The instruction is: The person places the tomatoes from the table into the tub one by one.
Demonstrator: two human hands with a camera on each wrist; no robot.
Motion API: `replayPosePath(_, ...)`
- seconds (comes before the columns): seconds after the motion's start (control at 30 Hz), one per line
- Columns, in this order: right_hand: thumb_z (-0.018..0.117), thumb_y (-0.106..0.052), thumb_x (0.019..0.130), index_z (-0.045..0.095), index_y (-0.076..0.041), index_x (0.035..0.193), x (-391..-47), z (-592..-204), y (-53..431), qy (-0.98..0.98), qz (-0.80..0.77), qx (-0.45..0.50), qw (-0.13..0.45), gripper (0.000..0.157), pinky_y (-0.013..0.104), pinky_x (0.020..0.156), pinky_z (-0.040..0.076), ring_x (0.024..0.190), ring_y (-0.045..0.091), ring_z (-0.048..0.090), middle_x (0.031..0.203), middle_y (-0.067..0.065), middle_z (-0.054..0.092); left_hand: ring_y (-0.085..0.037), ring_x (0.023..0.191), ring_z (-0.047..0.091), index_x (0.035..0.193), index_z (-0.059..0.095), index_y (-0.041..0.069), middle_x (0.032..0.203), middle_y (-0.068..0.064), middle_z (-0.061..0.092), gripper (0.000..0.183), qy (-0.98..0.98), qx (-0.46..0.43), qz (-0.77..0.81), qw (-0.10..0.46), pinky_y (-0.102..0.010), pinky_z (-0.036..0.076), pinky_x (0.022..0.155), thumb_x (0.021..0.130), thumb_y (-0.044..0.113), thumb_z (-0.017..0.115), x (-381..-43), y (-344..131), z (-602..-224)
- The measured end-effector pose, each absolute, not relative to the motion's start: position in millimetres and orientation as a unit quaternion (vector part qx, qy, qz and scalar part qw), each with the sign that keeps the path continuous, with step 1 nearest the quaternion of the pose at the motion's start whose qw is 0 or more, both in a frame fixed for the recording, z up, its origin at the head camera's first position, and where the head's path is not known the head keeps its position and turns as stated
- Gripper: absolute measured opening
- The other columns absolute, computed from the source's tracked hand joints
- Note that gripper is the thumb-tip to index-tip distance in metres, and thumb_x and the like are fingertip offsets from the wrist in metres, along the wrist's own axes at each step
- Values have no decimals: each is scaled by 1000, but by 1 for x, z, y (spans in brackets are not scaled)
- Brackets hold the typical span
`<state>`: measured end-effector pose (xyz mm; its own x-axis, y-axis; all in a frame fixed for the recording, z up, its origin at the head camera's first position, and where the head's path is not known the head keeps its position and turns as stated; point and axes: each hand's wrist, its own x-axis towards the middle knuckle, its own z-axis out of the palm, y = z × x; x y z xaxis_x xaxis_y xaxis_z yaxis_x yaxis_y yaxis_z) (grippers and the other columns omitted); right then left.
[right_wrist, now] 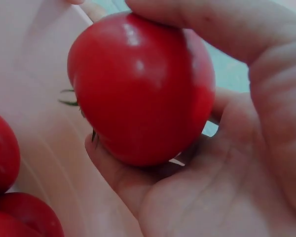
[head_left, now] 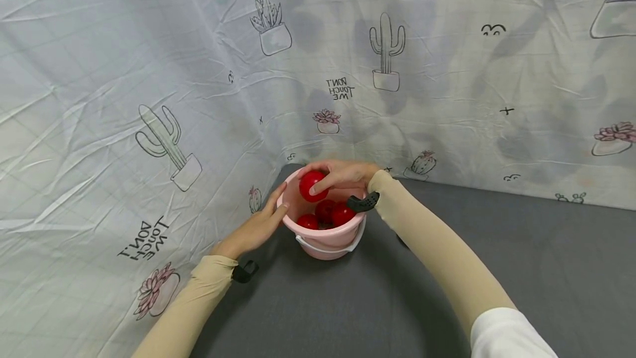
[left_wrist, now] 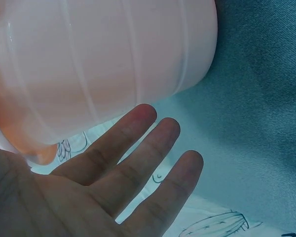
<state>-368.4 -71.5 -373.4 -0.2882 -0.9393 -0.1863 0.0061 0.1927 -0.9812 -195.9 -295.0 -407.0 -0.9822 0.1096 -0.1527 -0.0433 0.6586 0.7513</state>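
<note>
A pink bucket (head_left: pixel 325 250) with a white handle stands on the dark grey surface, with several red tomatoes (head_left: pixel 343 214) in its bottom. At the left of the rim, my left hand (head_left: pixel 258 228) holds the bucket, thumb tip over the edge. The left wrist view shows three of its fingers (left_wrist: pixel 138 163) stretched out along the outer wall. My right hand (head_left: pixel 343 174) reaches over the far rim and grips a tomato (right_wrist: pixel 143 89) between thumb and fingers, above the others. Green stem bits show on this tomato's left side in the right wrist view.
A pale cloth wall (head_left: pixel 447 98) printed with cacti stands close behind the bucket and along the left. The grey tabletop (head_left: pixel 521 253) extends to the right and front. Black straps (head_left: pixel 245 271) sit at both wrists.
</note>
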Motion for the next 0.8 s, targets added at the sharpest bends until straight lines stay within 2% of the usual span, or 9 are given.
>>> replayPosePath(0.07, 76, -12, 85, 50, -16, 144, -368, -375, -72, 608, -515, -368, 478, 65, 58, 116, 38, 134, 29, 49, 143, 9, 54, -41, 145, 43, 158, -3, 51, 168, -7, 26, 65, 908, 16, 409, 91, -68, 36, 111, 106, 56, 35, -196, -295, -407)
replayPosePath(0.17, 77, -13, 85, 48, -17, 146, -367, -377, -73, 601, -512, -365, 494, 67, 60, 118, 34, 135, 29, 47, 144, 8, 52, -41, 145, 43, 158, -3, 52, 167, -7, 28, 64, 910, 13, 404, 90, -69, 36, 111, 106, 57, 34, -196, -294, -407)
replayPosePath(0.3, 72, -12, 88, 48, -15, 148, -367, -376, -72, 600, -510, -382, 483, 65, 56, 119, 34, 143, 27, 43, 150, 5, 51, -40, 145, 44, 158, -1, 52, 166, -7, 30, 63, 916, 8, 393, 84, -68, 35, 113, 106, 57, 33, -195, -292, -406)
replayPosePath(0.47, 68, -10, 92, 46, -11, 151, -368, -374, -71, 596, -514, -401, 469, 64, 54, 124, 26, 151, 26, 36, 156, 6, 48, -40, 144, 44, 159, 0, 51, 165, -8, 32, 62, 924, 1, 376, 74, -67, 33, 115, 106, 57, 32, -196, -289, -406)
replayPosePath(0.67, 69, -17, 93, 48, -13, 150, -368, -373, -71, 619, -512, -403, 439, 60, 52, 124, 28, 146, 24, 42, 152, 5, 52, -41, 144, 44, 157, -1, 54, 165, -9, 33, 61, 926, -7, 370, 76, -68, 33, 114, 106, 58, 32, -196, -289, -407)
replayPosePath(0.8, 66, -18, 95, 50, -12, 148, -367, -373, -72, 623, -525, -418, 403, 56, 53, 123, 30, 144, 27, 45, 151, 8, 54, -41, 141, 47, 159, -1, 52, 162, -12, 38, 62, 929, -11, 362, 75, -69, 34, 113, 106, 58, 31, -197, -291, -406)
